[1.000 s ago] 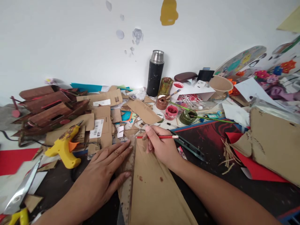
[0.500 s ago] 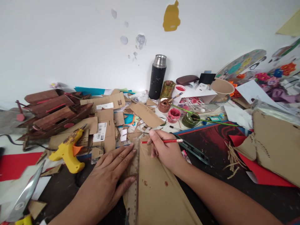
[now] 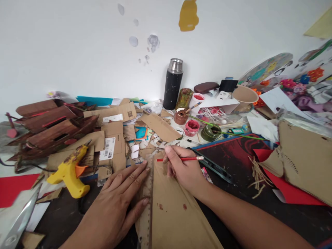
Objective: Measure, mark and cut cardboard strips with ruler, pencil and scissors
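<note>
A long piece of brown cardboard point(image 3: 178, 221) lies in front of me, with two reddish-brown stains on it. Along its left side runs a clear ruler point(image 3: 148, 214). My left hand point(image 3: 124, 193) lies flat on the ruler, fingers stretched forward and thumb apart. My right hand point(image 3: 184, 169) rests near the far end of the cardboard, its fingers pinched around a red pencil point(image 3: 190, 158). The pencil lies nearly level, its tip pointing left towards the ruler's edge. Just right of that hand is a dark green utility knife point(image 3: 215, 167).
To the left sit a yellow glue gun point(image 3: 68, 173), scissors point(image 3: 19, 221) and brown model boats point(image 3: 54, 128). Cardboard scraps point(image 3: 158, 126), a black flask point(image 3: 173, 84) and paint jars point(image 3: 192, 128) stand or lie at the back. More cardboard point(image 3: 307, 152) is at right.
The camera view has shifted slightly, so things on the left appear further left and lower. Both hands keep nearly the same pose, and the pencil stays in my right hand.
</note>
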Available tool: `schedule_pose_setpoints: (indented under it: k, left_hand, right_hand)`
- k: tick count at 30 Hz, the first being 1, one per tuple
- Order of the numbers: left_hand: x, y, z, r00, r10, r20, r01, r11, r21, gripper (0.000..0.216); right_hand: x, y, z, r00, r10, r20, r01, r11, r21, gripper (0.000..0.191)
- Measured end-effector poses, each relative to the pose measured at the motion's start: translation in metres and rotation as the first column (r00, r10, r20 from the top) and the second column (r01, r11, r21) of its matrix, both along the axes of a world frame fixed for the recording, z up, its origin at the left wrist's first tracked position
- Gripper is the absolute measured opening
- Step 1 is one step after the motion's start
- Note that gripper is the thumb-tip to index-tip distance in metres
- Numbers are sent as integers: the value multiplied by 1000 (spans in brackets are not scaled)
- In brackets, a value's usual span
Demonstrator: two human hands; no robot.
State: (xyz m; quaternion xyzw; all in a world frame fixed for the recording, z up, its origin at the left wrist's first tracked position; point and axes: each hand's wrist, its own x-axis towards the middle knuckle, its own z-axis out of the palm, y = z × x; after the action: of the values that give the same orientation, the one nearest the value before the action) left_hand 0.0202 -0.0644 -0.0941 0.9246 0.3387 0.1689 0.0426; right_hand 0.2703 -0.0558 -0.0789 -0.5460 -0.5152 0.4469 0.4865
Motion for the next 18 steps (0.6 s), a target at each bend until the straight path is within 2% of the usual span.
schedule_pose_setpoints:
  k: [10,18]
  left_hand:
    - [0,1,2,1000,-9,-4,9,999,37,71]
    - [0,2,4,1000,-30,-2,31,997,67,74]
  right_hand:
    - [0,-2,4,998,18,67,-22,998,56,53]
    - [1,-3,3,993,31,114,-37,998,51,51]
